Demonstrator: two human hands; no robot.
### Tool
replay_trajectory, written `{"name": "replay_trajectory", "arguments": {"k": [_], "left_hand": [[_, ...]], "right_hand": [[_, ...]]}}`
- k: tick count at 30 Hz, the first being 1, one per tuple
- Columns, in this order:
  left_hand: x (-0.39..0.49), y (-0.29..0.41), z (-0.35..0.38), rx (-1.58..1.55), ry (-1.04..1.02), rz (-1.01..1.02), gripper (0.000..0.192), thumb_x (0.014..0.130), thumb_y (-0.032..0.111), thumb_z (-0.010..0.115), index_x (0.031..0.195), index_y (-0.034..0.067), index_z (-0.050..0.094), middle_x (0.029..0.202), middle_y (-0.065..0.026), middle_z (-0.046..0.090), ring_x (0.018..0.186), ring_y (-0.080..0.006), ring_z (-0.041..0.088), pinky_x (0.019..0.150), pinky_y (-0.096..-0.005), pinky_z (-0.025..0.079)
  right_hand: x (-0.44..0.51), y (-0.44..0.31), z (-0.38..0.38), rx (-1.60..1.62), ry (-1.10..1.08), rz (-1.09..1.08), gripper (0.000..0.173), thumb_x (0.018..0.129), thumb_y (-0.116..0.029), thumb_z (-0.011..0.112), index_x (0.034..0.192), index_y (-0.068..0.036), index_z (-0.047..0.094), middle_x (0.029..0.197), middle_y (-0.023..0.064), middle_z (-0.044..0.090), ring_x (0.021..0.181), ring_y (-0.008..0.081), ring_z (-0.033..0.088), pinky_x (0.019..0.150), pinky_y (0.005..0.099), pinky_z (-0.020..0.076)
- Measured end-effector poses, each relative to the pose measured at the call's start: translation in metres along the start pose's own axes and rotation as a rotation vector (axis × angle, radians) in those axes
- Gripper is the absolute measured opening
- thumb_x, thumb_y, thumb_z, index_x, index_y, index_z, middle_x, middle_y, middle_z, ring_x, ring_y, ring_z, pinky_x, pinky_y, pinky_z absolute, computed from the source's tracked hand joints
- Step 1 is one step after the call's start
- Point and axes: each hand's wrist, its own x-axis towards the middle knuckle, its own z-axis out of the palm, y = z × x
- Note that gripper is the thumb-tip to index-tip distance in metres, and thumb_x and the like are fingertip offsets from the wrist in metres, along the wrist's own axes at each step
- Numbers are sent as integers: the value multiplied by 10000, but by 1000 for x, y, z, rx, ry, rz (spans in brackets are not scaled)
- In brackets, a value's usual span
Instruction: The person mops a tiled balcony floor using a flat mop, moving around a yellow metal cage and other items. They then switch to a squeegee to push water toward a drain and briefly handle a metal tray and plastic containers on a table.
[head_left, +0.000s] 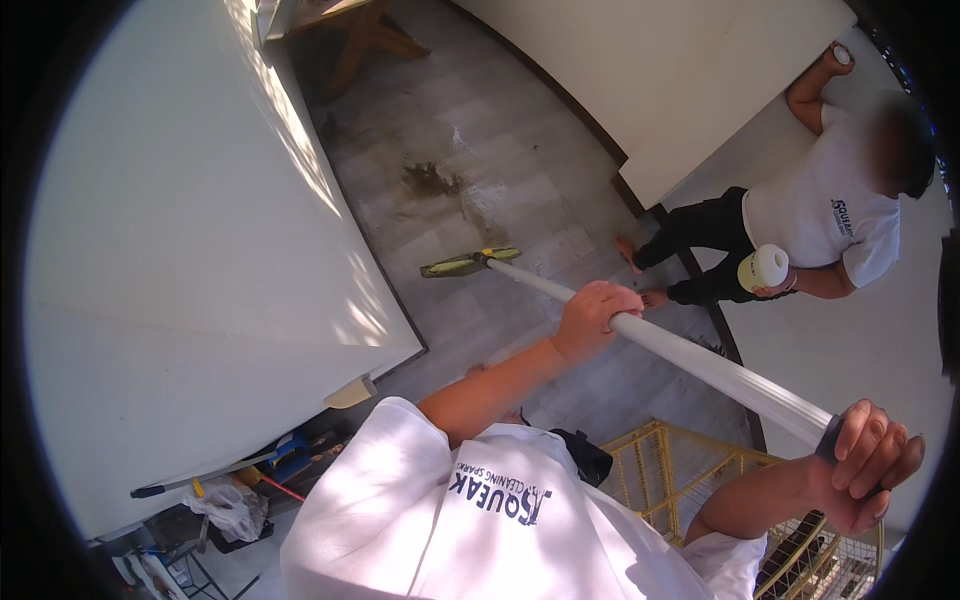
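My left hand (598, 321) is wrapped around the middle of a pale metal pole (720, 373). Higher up, my right hand (862, 466) grips the dark end of the same pole. The pole slants down and away to a wide, flat yellow-green floor-cleaning head (469, 263), which rests on the grey plank-patterned floor (555, 202). Whether that head is a mop or a brush is hard to tell. Beyond it lies a dark, wet-looking stain (433, 180) with whitish streaks (484, 196) beside it.
A co-worker (817, 202) stands barefoot at the right, holding a jug of pale yellow liquid (757, 268) and a small white round item (841, 55). White walls (187, 187) flank the floor. Behind me are a yellow metal cage (667, 450), a blue dustpan-like item (289, 456) and a plastic bag (232, 506).
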Motion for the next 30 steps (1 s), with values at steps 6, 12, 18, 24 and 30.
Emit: {"name": "replay_trajectory", "arguments": {"k": [6,12,18,24,30], "left_hand": [[-38,69,52,-149,-354,84,250,713,96,649,952,156,609,804,-31,645,718,-217,619,641,-331,471],[-67,106,122,-385,-647,-31,330,654,65,640,980,113,612,800,-81,643,737,-255,618,619,-360,479],[-113,79,168,-321,-851,-106,312,659,54,620,961,134,618,779,-88,636,738,-291,609,629,-392,477],[-103,64,153,-272,-883,-244,268,695,77,598,955,137,625,785,-83,636,753,-280,609,652,-386,475],[-78,-3,116,-98,-609,-139,256,705,83,591,959,93,624,764,-57,637,738,-258,611,655,-367,477]], "right_hand": [[-53,-95,-36,-89,-44,22,304,651,-103,676,573,-160,388,498,-46,538,441,22,536,533,152,502],[-103,-124,-56,-267,103,-50,302,663,-96,678,589,-132,387,483,-37,507,401,35,496,437,161,473],[-140,-85,-61,-214,213,-9,269,721,-150,652,604,-118,411,463,-33,476,347,52,452,384,171,428],[-138,-64,-71,-152,146,-31,280,739,-167,640,588,-119,408,451,-27,481,337,48,468,361,173,421],[-115,2,-65,-47,47,-17,282,753,-160,617,591,-98,394,459,1,489,361,83,487,414,246,457]]}}
